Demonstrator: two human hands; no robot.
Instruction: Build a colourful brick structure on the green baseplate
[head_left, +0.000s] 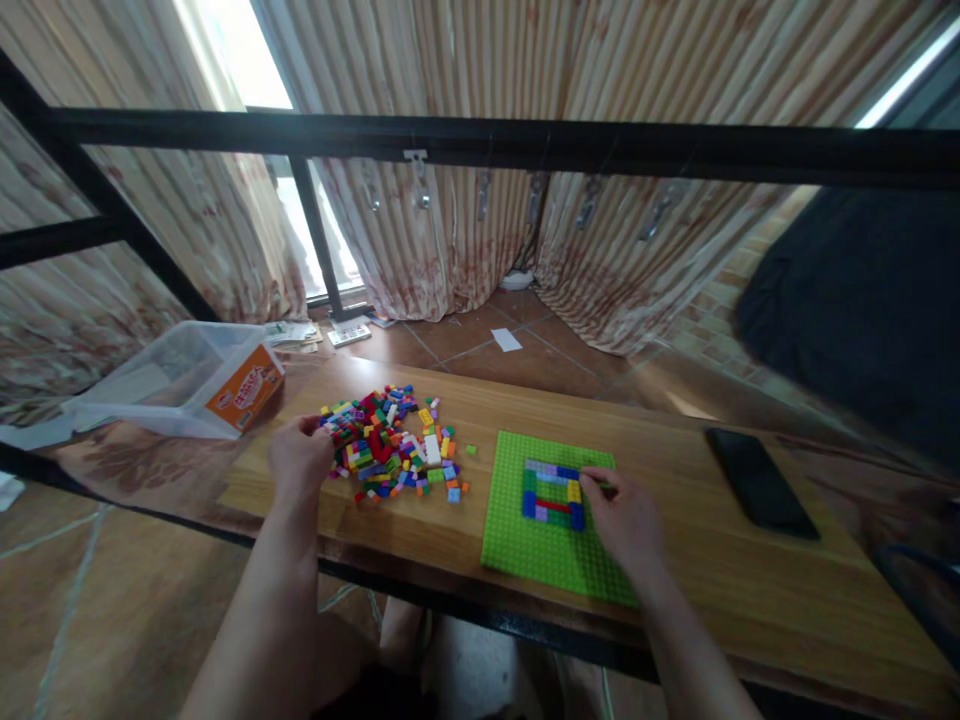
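Observation:
My left hand (300, 455) is at the left edge of a loose pile of coloured toy bricks (390, 450), its fingers curled together; whatever they may hold is hidden. On the right, a green baseplate (506, 540) bears a rectangular outline of blue, purple, green and yellow bricks (530, 503), with a red piece (553, 507) across its lower part. My right hand (621, 510) reaches over the plate's right side. Its thumb and forefinger are pinched together by the outline's upper right corner, close to the yellow brick (574, 491). Anything between those fingertips is too small to make out.
Everything stands on a narrow wooden table (442, 545). A black phone (761, 482) lies at its right end. Left of the table is a clear plastic bin (169, 385) with an orange label. A black metal rail (480, 140) crosses in front of striped curtains (450, 230).

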